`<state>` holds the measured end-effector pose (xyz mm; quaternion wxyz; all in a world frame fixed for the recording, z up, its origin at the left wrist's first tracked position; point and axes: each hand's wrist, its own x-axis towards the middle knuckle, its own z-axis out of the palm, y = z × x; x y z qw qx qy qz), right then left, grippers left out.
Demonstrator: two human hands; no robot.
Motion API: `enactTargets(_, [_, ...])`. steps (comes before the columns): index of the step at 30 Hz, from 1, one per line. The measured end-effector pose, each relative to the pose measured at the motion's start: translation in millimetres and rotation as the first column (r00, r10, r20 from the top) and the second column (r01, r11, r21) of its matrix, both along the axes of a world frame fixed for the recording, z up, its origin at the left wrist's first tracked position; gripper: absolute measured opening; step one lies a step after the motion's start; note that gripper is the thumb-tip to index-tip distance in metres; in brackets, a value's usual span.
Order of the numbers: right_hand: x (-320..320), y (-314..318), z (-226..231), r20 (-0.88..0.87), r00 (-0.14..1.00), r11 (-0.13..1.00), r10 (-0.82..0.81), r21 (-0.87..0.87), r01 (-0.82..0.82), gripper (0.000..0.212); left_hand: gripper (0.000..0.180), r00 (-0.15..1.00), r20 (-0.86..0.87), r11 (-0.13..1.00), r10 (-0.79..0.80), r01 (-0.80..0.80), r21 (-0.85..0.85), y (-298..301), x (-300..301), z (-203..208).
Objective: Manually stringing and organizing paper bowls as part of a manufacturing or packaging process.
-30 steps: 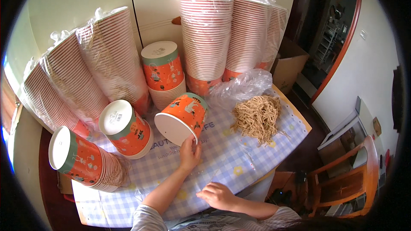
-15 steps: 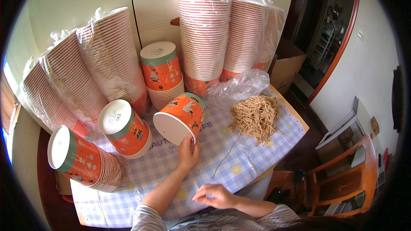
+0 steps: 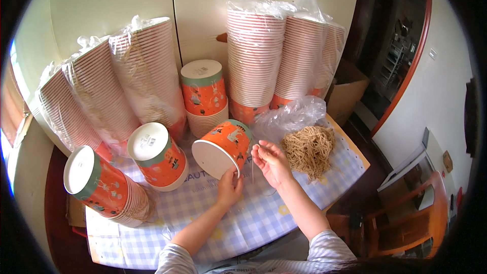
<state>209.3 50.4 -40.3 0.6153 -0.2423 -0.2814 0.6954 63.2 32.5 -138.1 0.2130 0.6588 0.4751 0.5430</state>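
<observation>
My left hand point(image 3: 231, 189) grips the near rim of an orange paper bucket point(image 3: 228, 141) with a green band and animal pictures. The bucket is tipped on its side, its pale open mouth turned toward me. A small dark spot shows on the pale inside. Just right of the bucket, my right hand point(image 3: 272, 163) is raised with thumb and fingertips pinched on a thin cord point(image 3: 252, 170), whose end dangles downward. Beyond that hand lies a tangled heap of tan cords point(image 3: 309, 151). The fingers of my left hand behind the rim are partly hidden.
Upside-down orange buckets stand at left point(image 3: 81, 170), nearer the middle point(image 3: 147, 142) and behind point(image 3: 203, 71). Tall bagged bucket stacks point(image 3: 253, 56) line the wall. Crumpled clear plastic point(image 3: 291, 114) lies by the cords. A checked cloth point(image 3: 203, 238) covers the table; a wooden chair point(image 3: 406, 218) stands right.
My right hand has risen from the table's front edge to beside the bucket, bringing a cord up with it. My left hand keeps its hold on the rim. The view has shifted slightly.
</observation>
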Motion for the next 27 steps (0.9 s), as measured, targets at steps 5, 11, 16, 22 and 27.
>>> enactTargets(5, [-26, 26, 22, -0.006, 1.000, 0.994, -0.011, 0.108, 0.012, 0.016, 0.033, 1.000, 0.006, 1.000, 0.014, -0.014, -0.025, -5, -2, -1])
enactTargets(11, [-36, 43, 5, 0.111, 0.992, 0.954, -0.065, 0.299, 0.028, 0.010, 0.036, 0.999, 0.021, 1.000, -0.025, 0.025, 0.000, -7, 3, 6])
enactTargets(16, [-33, 45, -5, 0.204, 0.978, 0.956, -0.042, 0.292, -0.020, 0.019, 0.037, 1.000, -0.003, 0.997, 0.004, -0.004, 0.071, 1, 0, -4])
enactTargets(22, [-20, 40, -17, 0.242, 0.968, 0.970, 0.066, 0.213, -0.120, 0.021, 0.037, 0.999, 0.026, 0.999, -0.024, 0.023, 0.035, 4, 0, -5])
enactTargets(27, [-20, 40, -27, 0.297, 0.953, 0.969, 0.064, 0.210, -0.130, 0.022, 0.038, 0.998, 0.032, 0.999, -0.046, 0.046, 0.010, 1, 0, -6])
